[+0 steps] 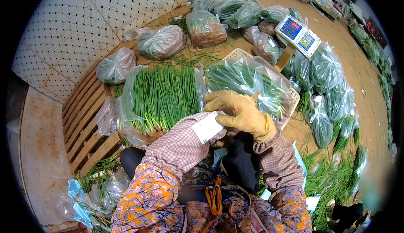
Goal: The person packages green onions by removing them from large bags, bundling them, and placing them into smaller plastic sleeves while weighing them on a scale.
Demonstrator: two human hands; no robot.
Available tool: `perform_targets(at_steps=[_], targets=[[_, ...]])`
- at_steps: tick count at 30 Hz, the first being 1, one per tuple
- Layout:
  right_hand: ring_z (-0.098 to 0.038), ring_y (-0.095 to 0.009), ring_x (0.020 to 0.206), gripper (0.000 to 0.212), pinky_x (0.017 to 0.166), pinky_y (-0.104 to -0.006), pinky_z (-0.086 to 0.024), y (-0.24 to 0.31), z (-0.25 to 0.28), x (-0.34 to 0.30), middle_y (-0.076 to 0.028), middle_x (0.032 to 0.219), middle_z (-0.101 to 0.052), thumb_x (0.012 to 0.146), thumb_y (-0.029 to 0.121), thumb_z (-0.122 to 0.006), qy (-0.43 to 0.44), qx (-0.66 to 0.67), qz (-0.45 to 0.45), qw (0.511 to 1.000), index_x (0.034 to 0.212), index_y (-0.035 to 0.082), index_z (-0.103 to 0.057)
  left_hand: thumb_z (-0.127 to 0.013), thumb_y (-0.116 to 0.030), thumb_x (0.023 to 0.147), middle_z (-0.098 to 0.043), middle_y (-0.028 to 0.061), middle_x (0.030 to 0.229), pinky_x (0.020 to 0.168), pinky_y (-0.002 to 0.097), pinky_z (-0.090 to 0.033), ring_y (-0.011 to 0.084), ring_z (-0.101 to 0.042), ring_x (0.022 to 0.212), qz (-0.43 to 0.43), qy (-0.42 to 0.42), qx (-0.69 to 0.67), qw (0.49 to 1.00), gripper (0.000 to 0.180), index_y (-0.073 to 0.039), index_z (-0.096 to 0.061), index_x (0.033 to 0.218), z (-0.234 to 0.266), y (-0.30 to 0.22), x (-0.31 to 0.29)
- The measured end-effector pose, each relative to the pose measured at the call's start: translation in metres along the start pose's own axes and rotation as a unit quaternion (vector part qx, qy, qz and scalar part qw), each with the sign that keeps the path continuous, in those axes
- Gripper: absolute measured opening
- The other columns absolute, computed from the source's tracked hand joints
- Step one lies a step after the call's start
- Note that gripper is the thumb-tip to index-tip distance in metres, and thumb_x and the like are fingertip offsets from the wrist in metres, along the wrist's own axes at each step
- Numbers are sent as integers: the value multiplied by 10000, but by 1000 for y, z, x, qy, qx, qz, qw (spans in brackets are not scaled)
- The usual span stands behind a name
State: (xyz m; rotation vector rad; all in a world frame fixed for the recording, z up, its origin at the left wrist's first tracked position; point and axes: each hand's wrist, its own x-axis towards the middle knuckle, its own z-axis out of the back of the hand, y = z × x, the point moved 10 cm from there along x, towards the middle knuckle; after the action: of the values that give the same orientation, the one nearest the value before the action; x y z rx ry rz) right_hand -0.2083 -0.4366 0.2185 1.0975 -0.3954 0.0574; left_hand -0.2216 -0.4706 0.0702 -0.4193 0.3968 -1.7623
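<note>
My right hand (240, 114), in a yellow rubber glove, is bent over the end of my left forearm. Its thumb and fingers close on the corner of a white label sheet (207, 127) that lies on my left checked sleeve (181, 138). Behind the right glove my left hand is hidden, so its fingers do not show. Just beyond the left sleeve a thick row of green chives (166, 94) lies on an opened clear plastic bag (127, 102). Right of it, a bagged bundle of chives (240, 79) rests in a cream plastic basket (291, 106) on the scale.
The scale's display (298, 35) stands on a post behind the basket. Filled bags (162, 41) line the back, and more bags (330, 81) stand at the right. A wooden pallet (86, 121) lies at the left. Loose chives (336, 170) cover the lower right floor.
</note>
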Motion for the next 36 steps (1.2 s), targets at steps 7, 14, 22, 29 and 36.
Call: perform_targets(at_steps=[7,14,22,29,36], targets=[[-351,-349,1170,460,970,-431,-302,42,-45,12,-162,1241,-418,623,58,-616,123,-131,124,976,1078,110,-573,-510,-205,802,-528,148,1068,831,361,-428,278,-544,919,-13,3,-5,1000,413,-85,-432,1190,-8,-8,8],[-459,-317,1037,327,880,-389,-372,34,-51,16,-131,1075,-527,597,140,-662,97,-128,161,974,912,76,-605,-525,-201,796,-518,144,1083,848,354,-420,273,-535,939,-29,5,-4,1000,407,-79,-444,1176,-11,-11,15],[-508,-279,948,171,857,-375,-391,31,-51,13,-73,973,-569,639,129,-643,82,-37,219,972,776,63,-563,-542,-195,790,-507,139,1101,867,346,-410,268,-524,962,-41,13,-11,999,399,-72,-457,1160,-17,-14,15],[-458,-289,1079,85,941,-404,-336,32,-6,0,-74,1011,-559,753,146,-619,-54,99,159,981,734,76,-574,-556,-190,784,-497,135,1116,884,339,-402,264,-514,982,-52,9,-16,998,393,-65,-468,1146,-18,-14,20],[-439,-282,1113,112,1003,-447,-242,-8,46,-43,-142,1053,-553,750,138,-615,-224,262,73,936,730,28,-603,-571,-186,779,-486,131,1132,901,332,-393,259,-505,1002,-112,-60,10,992,386,-59,-480,1132,-1,-25,19]])
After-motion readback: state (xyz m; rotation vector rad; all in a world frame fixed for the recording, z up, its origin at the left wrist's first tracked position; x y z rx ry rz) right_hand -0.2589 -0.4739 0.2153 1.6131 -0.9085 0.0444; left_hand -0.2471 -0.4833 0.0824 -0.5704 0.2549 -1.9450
